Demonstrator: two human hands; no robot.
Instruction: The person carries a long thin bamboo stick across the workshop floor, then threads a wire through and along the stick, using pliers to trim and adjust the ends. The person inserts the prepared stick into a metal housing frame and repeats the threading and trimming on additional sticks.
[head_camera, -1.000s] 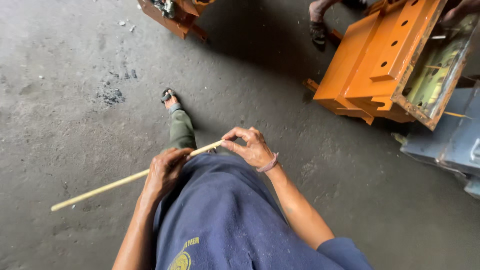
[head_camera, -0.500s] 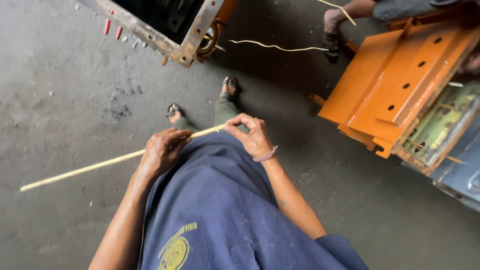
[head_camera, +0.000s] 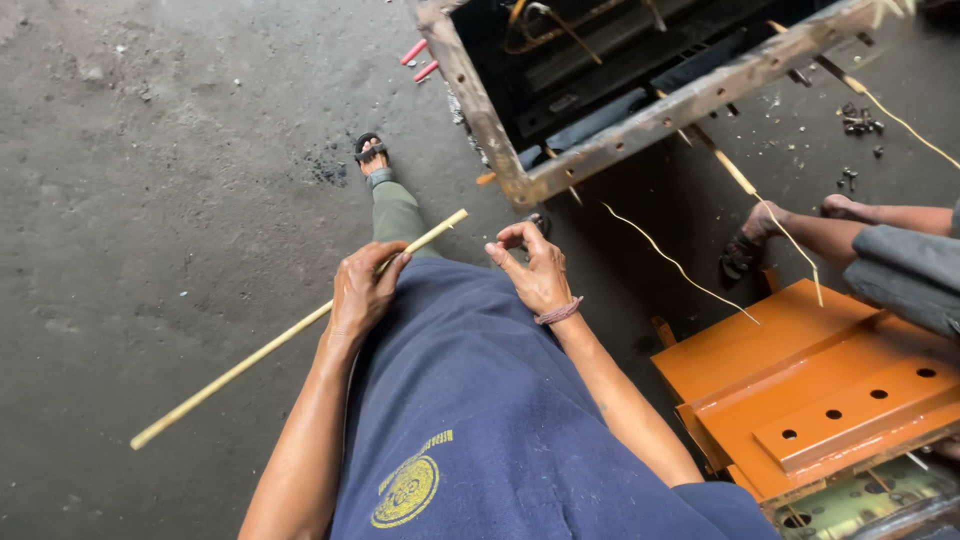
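Observation:
My left hand (head_camera: 362, 290) is closed around a long pale bamboo stick (head_camera: 240, 365) that runs from lower left up to a tip near my knee. My right hand (head_camera: 535, 270) hovers just right of the stick's tip, thumb and forefinger pinched together, holding nothing that I can see. Both hands are in front of my dark blue shirt (head_camera: 480, 420). My sandalled foot (head_camera: 372, 155) rests on the grey concrete floor ahead.
A dark open metal box frame (head_camera: 620, 130) lies ahead on the right. An orange metal panel with holes (head_camera: 810, 390) sits at right. Another person's legs and sandalled foot (head_camera: 760, 235) are beside it, with thin bamboo strips (head_camera: 670, 260), scattered screws (head_camera: 858, 120) and red-handled pliers (head_camera: 420, 60).
My right hand has let go of the stick's end and now hovers beside it. The view has swung right and forward, bringing the dark metal frame into sight.

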